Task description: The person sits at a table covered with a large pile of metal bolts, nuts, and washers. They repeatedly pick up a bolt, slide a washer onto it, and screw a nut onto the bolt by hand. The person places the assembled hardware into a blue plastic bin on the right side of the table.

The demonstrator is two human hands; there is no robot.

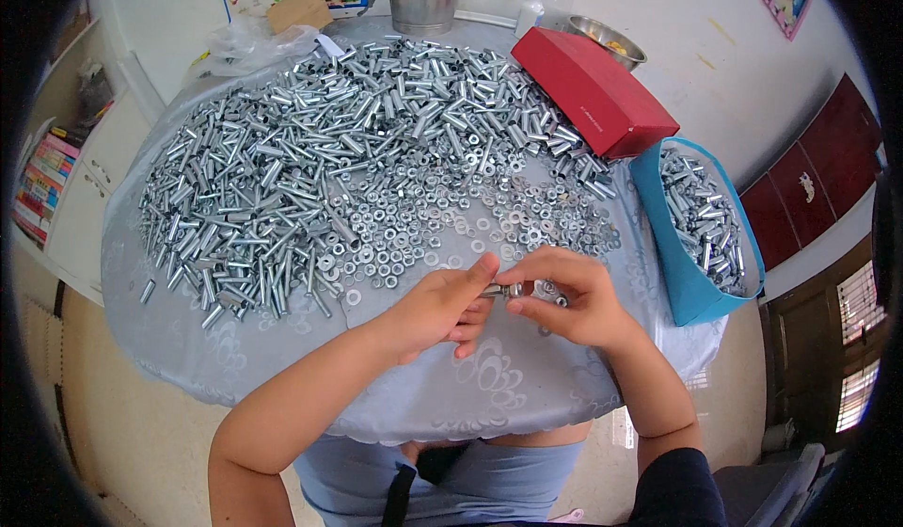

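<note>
Over the near part of the table my left hand (pixel 435 309) is closed round a metal bolt (pixel 490 291), its thumb pressed along the top. The bolt points to the right, and its other end is hidden in the fingers. My right hand (pixel 581 299) pinches a small nut or washer (pixel 514 290) at the bolt's tip between thumb and fingers. Just beyond both hands lie loose nuts and washers (pixel 386 235). Behind and to the left of these spreads a large heap of silvery bolts and metal sleeves (pixel 282 151).
A blue fabric bin (pixel 694 294) filled with assembled-looking metal fasteners stands at the right edge. A red box (pixel 602 94) rests at the back right, near a steel bowl (pixel 602 38), a spray bottle (pixel 531 9) and a steel pail (pixel 423 0). Plastic bags (pixel 259 49) lie back left.
</note>
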